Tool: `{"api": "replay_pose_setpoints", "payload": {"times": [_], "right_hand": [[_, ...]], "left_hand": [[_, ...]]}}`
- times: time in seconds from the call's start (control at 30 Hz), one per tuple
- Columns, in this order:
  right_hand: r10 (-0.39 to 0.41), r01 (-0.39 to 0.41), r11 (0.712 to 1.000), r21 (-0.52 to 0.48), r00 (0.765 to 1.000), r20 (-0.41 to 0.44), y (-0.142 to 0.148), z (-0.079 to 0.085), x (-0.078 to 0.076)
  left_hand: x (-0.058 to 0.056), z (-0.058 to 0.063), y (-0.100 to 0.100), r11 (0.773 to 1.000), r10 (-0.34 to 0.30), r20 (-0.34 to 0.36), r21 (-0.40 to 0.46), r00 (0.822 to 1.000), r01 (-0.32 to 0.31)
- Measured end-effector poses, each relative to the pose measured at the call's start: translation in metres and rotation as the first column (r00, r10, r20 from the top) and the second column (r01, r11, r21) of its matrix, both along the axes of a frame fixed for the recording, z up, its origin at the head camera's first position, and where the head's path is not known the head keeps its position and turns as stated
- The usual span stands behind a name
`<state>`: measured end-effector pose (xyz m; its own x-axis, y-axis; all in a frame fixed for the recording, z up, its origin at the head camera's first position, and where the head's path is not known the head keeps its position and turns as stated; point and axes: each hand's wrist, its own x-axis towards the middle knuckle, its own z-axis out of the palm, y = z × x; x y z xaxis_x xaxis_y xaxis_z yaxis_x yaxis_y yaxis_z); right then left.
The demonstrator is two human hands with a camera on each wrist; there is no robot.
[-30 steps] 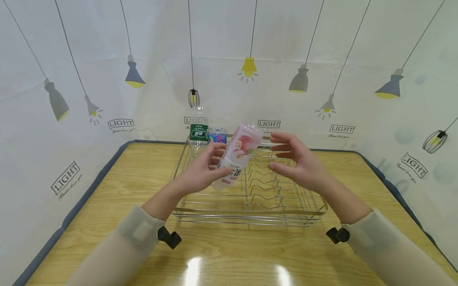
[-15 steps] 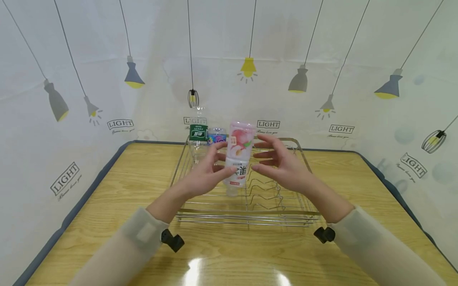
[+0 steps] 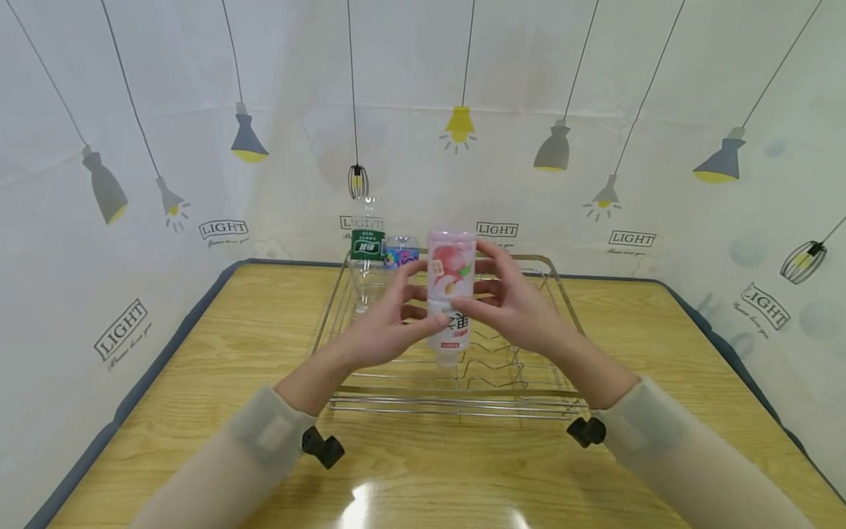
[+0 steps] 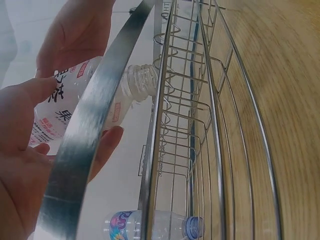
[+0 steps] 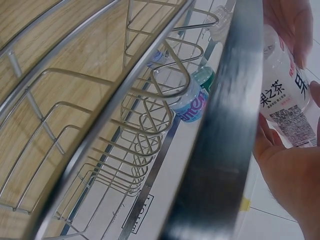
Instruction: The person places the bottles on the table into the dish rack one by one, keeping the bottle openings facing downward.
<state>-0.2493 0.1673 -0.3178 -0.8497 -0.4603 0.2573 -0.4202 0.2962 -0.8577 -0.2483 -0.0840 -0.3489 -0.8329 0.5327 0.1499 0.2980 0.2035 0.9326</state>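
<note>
A clear plastic peach drink bottle (image 3: 452, 283) with a pink-and-white label is held upside down above the wire dish rack (image 3: 396, 389). Its bare threaded neck (image 4: 141, 81) points down toward the rack. My left hand (image 3: 386, 323) grips the bottle from the left, thumb across the front of the label. From the other side my right hand (image 3: 518, 308) holds it too, thumb on the front and fingers behind. Two more bottles are upside down at the rack's back left: one with a green label (image 3: 367, 245) and one with a blue-purple label (image 3: 401, 253).
The rack's flat metal rim (image 5: 220, 140) crosses close in front of both wrist cameras. Wavy wire dividers (image 3: 492, 360) run along the rack's middle. Wooden table surface (image 3: 218, 330) surrounds it, and a lamp-print cloth (image 3: 423, 110) hangs behind.
The peach drink bottle has turned from tilted to nearly vertical, neck down, and shifted slightly right. My right hand has moved left and taken hold of it.
</note>
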Motion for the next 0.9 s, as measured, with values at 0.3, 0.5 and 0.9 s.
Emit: {"api": "replay_pose_setpoints", "payload": {"times": [0.3,0.5,0.9], "right_hand": [[-0.002,0.002,1.0,-0.003,1.0,0.012,-0.0026,-0.0002,0.0008],[-0.011,0.011,1.0,0.0,1.0,0.017,-0.0042,-0.0001,0.0012],[0.011,-0.01,1.0,-0.017,0.999,0.036,-0.0072,0.0006,0.0026]], "left_hand": [[0.002,0.0025,0.0005,1.0,0.017,-0.017,-0.008,1.0,-0.017],[0.0032,0.0044,0.0001,1.0,0.018,-0.02,-0.008,1.0,-0.018],[0.0028,0.0054,-0.0026,1.0,0.018,-0.026,-0.008,0.999,-0.018]]}}
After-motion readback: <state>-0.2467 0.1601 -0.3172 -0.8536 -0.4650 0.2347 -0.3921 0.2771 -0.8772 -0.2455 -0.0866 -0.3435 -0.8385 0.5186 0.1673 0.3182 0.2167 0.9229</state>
